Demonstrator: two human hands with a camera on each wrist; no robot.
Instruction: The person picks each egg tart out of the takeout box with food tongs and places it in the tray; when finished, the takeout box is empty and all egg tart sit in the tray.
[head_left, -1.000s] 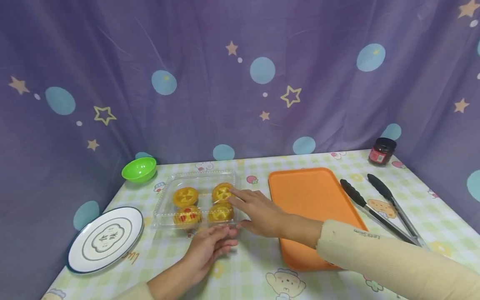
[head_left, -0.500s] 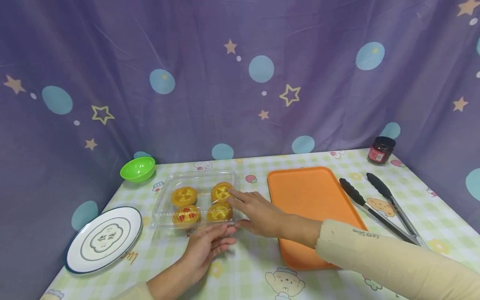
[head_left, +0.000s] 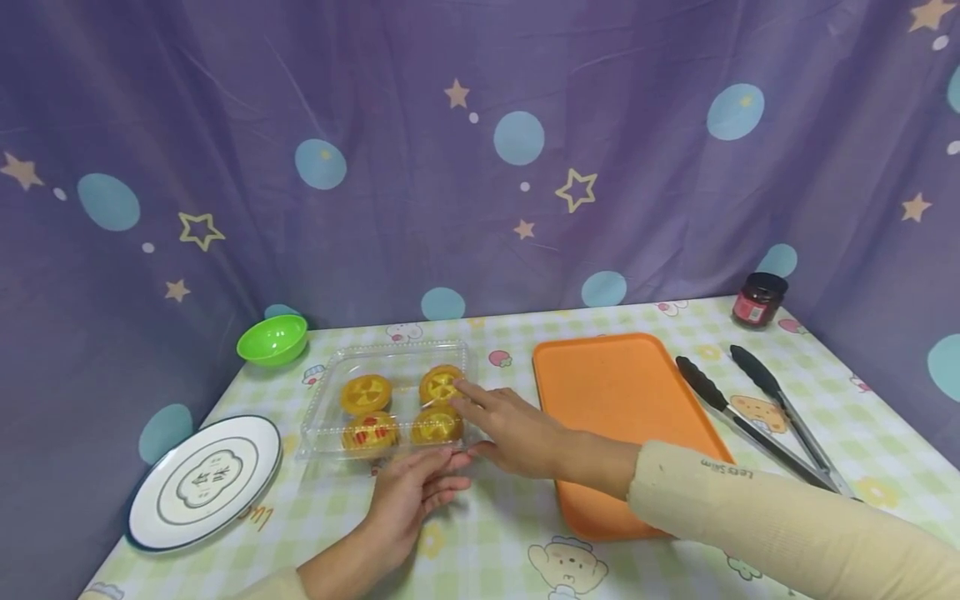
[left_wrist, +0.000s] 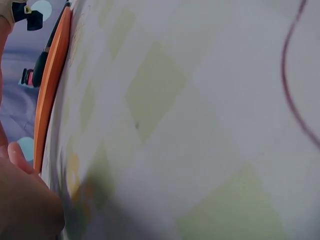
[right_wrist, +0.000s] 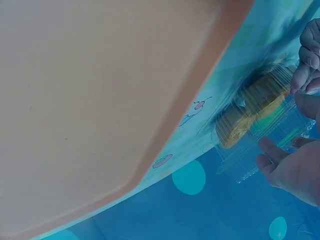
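A clear plastic clamshell container point(head_left: 405, 360) lies on the table at left of centre, its lid down over several yellow tarts point(head_left: 366, 393). One tart has red pieces on top. My right hand point(head_left: 517, 433) lies over the container's right side, its extended fingers touching the lid and its thumb near the front right corner. At that corner my left hand point(head_left: 408, 504) pinches the front edge. In the right wrist view the left hand's curled fingers point(right_wrist: 308, 57) meet the right thumb at the container point(right_wrist: 245, 167). The left wrist view shows mostly tablecloth.
An orange tray point(head_left: 615, 392) lies under my right forearm. Farther right are black-tipped tongs point(head_left: 757, 433) and a dark jar point(head_left: 760, 300). A white plate point(head_left: 206, 483) lies at left, with a green bowl point(head_left: 273, 340) behind it. A purple curtain point(head_left: 420, 242) closes off the back.
The whole head view has shifted slightly to the left. Both hands stay at the container's front right corner, with no clear movement of the lid.
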